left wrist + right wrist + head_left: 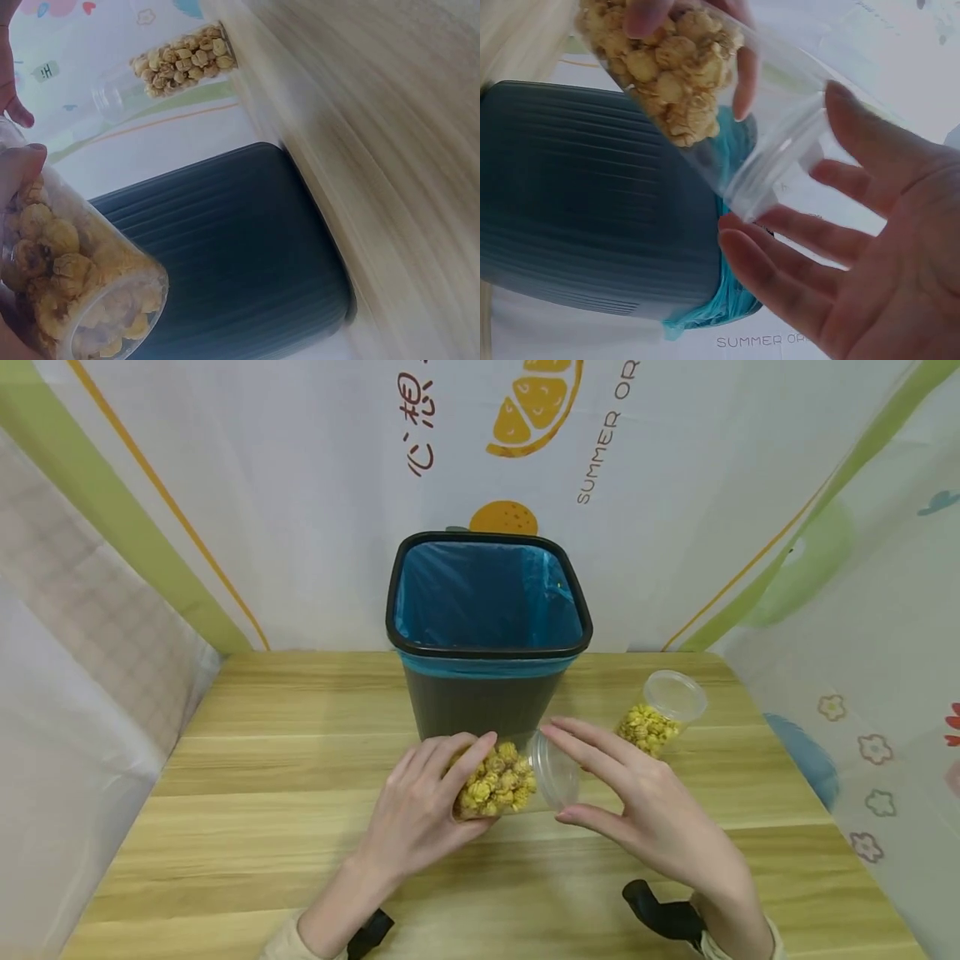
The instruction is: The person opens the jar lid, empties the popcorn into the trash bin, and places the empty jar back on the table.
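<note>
A clear jar (497,782) of yellow popcorn lies tilted on its side in front of the trash can, its translucent lid (553,770) facing right. My left hand (423,797) grips the jar's body, fingers over the top and thumb below. At the other end, my right hand (637,793) holds the lid at its rim, thumb on one edge and fingertips (739,232) on the opposite edge. There is a gap between the lid and the right palm. In the left wrist view, the jar's round base (120,319) points toward the camera.
A black trash can (480,702) with a blue liner (480,589) stands behind the jar at the table's back edge. To its right is a second jar of popcorn (648,728) with a clear lid. Printed curtains (300,485) surround the wooden table (262,818).
</note>
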A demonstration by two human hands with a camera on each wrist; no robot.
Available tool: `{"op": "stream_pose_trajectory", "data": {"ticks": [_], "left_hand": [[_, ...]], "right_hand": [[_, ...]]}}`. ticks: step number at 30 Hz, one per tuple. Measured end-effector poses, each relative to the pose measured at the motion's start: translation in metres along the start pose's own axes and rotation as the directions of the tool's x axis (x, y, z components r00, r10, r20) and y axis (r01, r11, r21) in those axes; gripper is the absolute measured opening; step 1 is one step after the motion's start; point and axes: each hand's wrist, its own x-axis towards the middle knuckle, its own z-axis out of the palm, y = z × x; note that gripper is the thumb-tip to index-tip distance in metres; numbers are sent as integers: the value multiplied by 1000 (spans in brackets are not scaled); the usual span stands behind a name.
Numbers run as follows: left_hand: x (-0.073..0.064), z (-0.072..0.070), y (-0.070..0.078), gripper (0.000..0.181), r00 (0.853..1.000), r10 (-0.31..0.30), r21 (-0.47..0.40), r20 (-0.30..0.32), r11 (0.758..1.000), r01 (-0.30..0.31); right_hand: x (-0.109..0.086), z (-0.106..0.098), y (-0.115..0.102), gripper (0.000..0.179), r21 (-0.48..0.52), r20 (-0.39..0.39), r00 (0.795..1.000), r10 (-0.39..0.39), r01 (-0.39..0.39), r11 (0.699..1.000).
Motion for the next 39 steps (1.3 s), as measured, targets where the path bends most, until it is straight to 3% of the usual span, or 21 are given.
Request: {"op": "stream_pose_trajectory", "data": {"ticks": [4,7,10,13,17,21,25,32,39], "left_hand": [[1,-1,0,101,1000,1,-7,14,1000,-1],[1,-1,0,101,1000,-1,-7,15,1000,1],[1,-1,-1,100,1000,-1,-3,9,1000,2],[1,-1,-1,100,1000,6,3,5,1000,-6],[1,-1,-1,100,1000,20,22,4,1000,-20],[1,-2,-1,97,999,32,38,4,999,-32],[0,-2,-1,96,999,31,20,9,999,-32],[0,-3,-2,99,999,19,-36,42,999,-17],[1,-3,-1,99,996,20,-54,90,998,-15]], "right_hand": [[-1,-4,-1,92,52,36,999,-8,7,999],[-1,-3,0,98,90,21,1000,4,-6,996],[1,2,0,87,76,-59,998,33,-28,997],[4,10,1,67,-17,-176,983,52,-55,998],[6,19,0,68,-113,-242,966,94,-124,986],[5,20,-2,59,-89,-190,969,158,-178,980],[4,17,-3,64,-46,-137,975,173,-181,982],[1,9,1,81,10,-53,997,62,-62,998],[-2,0,5,83,69,14,1000,-19,18,997]]}}
